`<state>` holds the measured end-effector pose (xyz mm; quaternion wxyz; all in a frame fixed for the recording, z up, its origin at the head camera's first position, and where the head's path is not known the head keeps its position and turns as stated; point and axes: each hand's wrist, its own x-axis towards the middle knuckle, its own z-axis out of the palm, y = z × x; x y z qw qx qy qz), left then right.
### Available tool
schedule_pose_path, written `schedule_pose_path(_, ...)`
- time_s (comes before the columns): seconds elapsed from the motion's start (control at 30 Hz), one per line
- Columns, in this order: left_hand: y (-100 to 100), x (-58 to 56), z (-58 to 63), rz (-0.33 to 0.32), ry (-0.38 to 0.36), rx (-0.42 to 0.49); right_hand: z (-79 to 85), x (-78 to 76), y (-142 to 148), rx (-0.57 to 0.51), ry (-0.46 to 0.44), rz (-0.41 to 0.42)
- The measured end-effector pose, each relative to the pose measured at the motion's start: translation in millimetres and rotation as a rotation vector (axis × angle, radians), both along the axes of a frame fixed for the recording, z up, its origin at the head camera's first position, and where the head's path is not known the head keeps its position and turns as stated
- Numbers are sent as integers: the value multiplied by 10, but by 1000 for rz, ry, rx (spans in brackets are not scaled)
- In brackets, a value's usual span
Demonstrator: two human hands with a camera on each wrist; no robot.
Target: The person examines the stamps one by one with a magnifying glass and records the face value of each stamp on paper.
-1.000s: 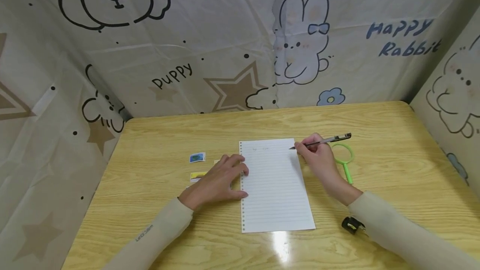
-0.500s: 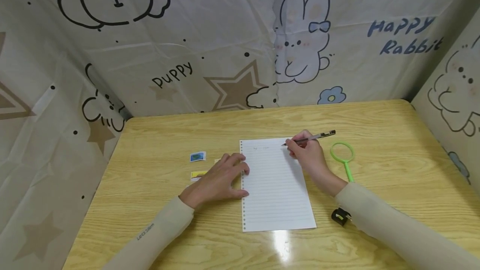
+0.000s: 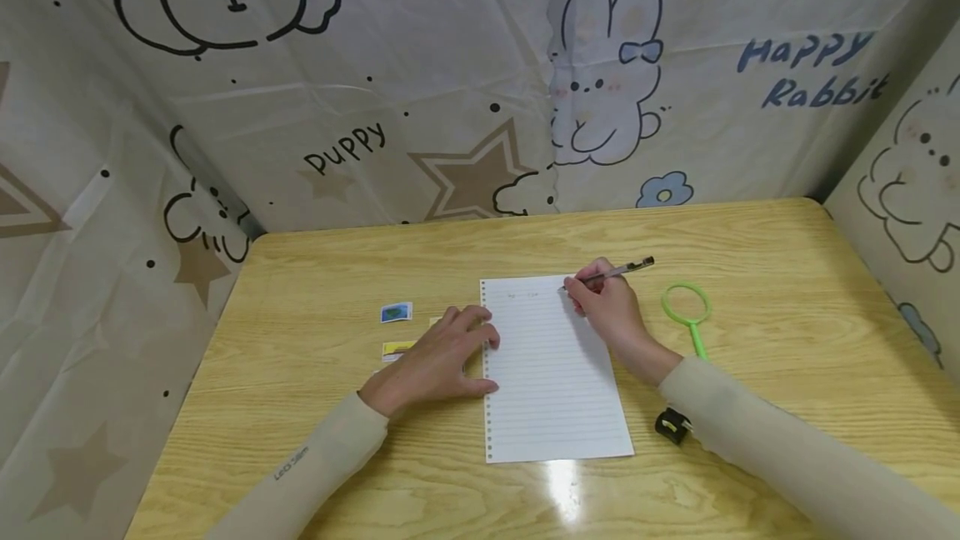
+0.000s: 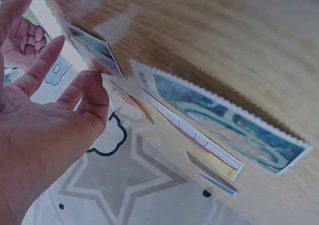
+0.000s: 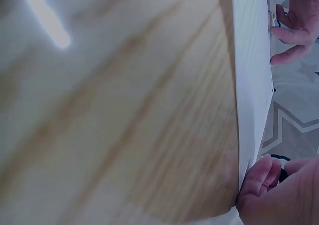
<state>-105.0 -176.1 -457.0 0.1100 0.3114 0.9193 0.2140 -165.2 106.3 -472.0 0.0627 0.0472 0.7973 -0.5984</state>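
Observation:
A lined sheet of paper (image 3: 555, 398) with punched holes down its left side lies on the table, bearing faint handwriting near its top. My left hand (image 3: 438, 361) rests at the sheet's left edge, fingers spread, gripping nothing. In my right hand (image 3: 611, 315) I hold a pen (image 3: 628, 266), its tip at the paper's upper right part. Left of the sheet lie a blue stamp (image 3: 396, 312) and a yellow stamp (image 3: 395, 350); my left hand partly covers others. The left wrist view shows several stamps with perforated edges, the nearest a large green-blue stamp (image 4: 224, 117).
A green magnifying glass (image 3: 694, 332) lies right of the paper, its handle end meeting my right sleeve. A small black object (image 3: 671, 426) sits partly behind that sleeve. Printed cloth (image 3: 450, 65) stands behind and beside the wooden table (image 3: 337, 265).
My right hand with the pen has moved left from the sheet's right edge onto its upper part. The magnifying glass is less covered now. My left hand has stayed put.

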Motion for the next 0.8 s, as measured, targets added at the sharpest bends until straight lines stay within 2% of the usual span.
schedule_pose_path(0.37,-4,7,-4,2,3,6,-4,-9,-13,27,7,-5)
schedule_pose_path(0.6,8,-3,-32,-10,19,4,7,2,3,90,22,9)
schedule_pose_path(0.8,-7,2,-21,1,9,9,-6,11,-3,55,16,-4)
